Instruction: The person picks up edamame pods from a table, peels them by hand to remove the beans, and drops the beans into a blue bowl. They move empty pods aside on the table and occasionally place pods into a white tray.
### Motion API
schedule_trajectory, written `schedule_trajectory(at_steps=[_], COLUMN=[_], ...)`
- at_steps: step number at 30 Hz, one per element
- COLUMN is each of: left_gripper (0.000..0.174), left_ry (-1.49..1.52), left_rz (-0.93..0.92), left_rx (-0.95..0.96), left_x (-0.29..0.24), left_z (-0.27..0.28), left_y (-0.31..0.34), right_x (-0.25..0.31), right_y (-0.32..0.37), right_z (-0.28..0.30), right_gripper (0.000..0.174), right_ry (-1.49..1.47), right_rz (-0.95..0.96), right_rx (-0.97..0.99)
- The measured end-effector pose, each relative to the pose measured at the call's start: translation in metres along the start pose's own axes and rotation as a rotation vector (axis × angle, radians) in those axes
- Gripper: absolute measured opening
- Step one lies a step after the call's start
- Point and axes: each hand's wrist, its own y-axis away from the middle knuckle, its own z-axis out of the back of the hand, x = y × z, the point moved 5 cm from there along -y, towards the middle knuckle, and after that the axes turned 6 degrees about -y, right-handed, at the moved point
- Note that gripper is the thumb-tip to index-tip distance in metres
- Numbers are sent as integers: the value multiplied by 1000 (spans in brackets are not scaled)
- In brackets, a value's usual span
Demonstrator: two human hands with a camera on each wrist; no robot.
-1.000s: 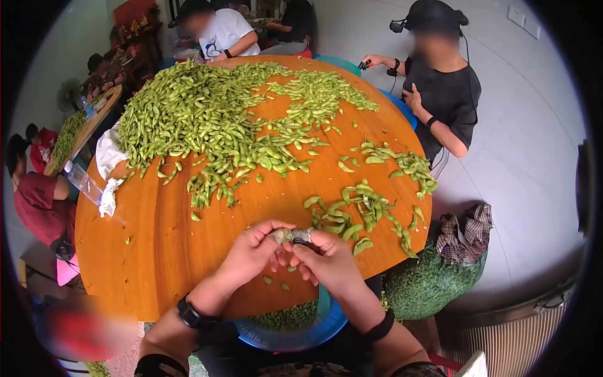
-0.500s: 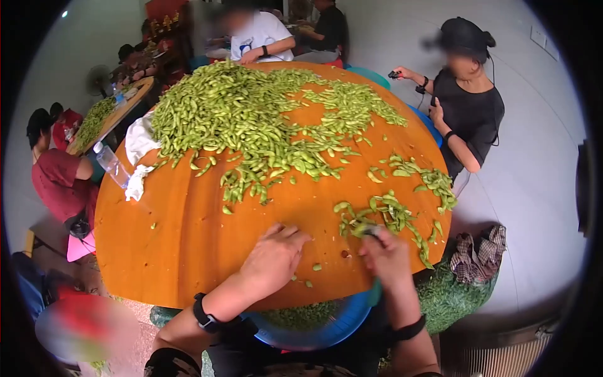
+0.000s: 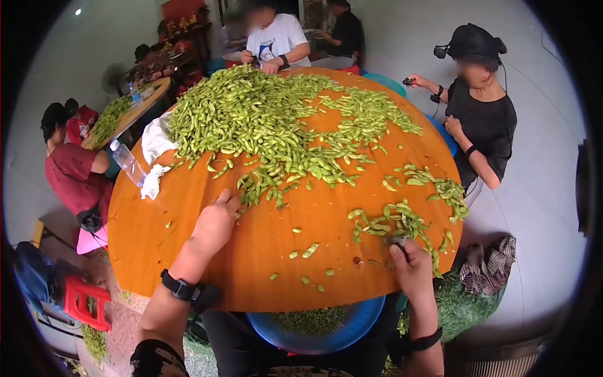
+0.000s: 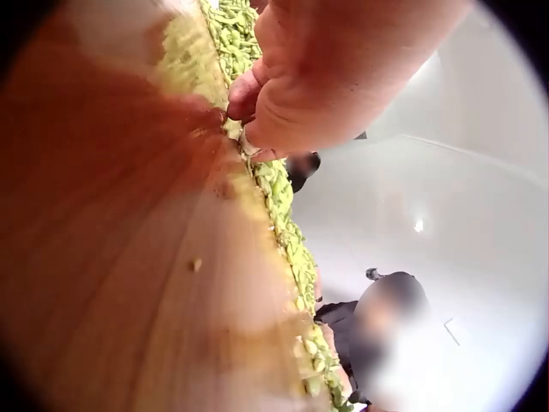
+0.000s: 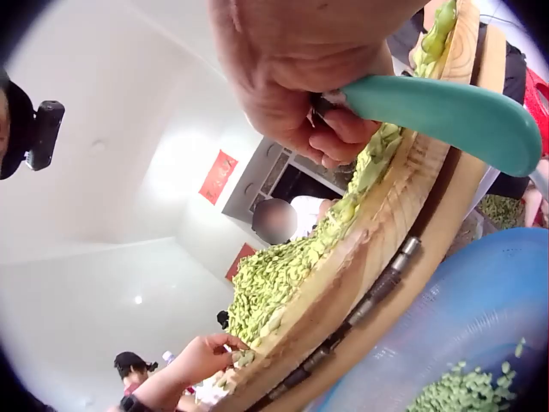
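Observation:
At the front of the big heap of green soybean pods (image 3: 251,119), my left hand (image 3: 215,221) reaches forward over the round table. Its thumb and fingers pinch a pod (image 5: 244,357) by the heap's edge, seen in the right wrist view. My right hand (image 3: 412,269), near the table's right front, grips a tool with a teal handle (image 5: 446,116). The handle sticks out of the curled fingers; the tool's other end is mostly hidden by them. Just beyond this hand lies a smaller cluster of pods (image 3: 402,217).
A blue basin (image 3: 317,345) with shelled beans sits under the table's front edge. Several loose beans (image 3: 305,280) lie on the wood (image 3: 169,264). A water bottle (image 3: 127,163) and white cloth stand left. People sit around; a full mesh sack (image 3: 468,308) is at right.
The hands were together at the table's front. They have parted: the left has gone forward and left to the heap, the right has moved right with the teal-handled tool.

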Motion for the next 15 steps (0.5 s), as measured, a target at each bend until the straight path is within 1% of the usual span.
schedule_trajectory(at_steps=[1, 2, 3, 5, 6, 7, 8, 9, 10, 11, 12, 14, 15], left_gripper=[20, 18, 18, 15, 12, 12, 14, 15, 11, 11, 11, 13, 13], left_ry=[-59, -117, -112, 495, 670, 681, 1089, 1492, 1594, 1600, 1668, 1763, 1763], left_rz=[-30, -60, -68, 162, 123, 107, 205, 309, 296, 281, 295, 299, 292], left_rx=[-21, -42, -44, 117, 110, 120, 226, 340, 369, 383, 393, 417, 425], left_x=[-4, -9, -18, -30, -41, -52, -69, -89, -103, -117, -130, -147, -152], left_z=[3, 5, 10, 7, -1, -4, -12, -18, -23, -24, -25, -28, -31], left_y=[-1, -2, -2, -1, -1, 0, 1, 2, 1, 0, -2, -5, -6], right_x=[-2, -4, 0, 9, 11, 15, 11, 21, 23, 25, 25, 27, 28], right_y=[-2, -4, -5, -5, -7, -6, -1, 4, 6, 9, 9, 14, 15], right_z=[1, 1, -2, -8, -12, -16, -20, -31, -43, -53, -57, -73, -75], right_gripper=[10, 12, 12, 13, 14, 15, 15, 16, 18, 20, 20, 20, 20], right_ry=[101, 120, 124, -7, 53, 103, -62, -231, -322, -417, -416, -684, -686], right_rz=[26, 7, 5, 61, 199, 245, 16, -210, -297, -381, -382, -400, -399], right_rx=[9, 22, 13, -22, -22, 11, 108, 201, 267, 331, 312, 480, 470])
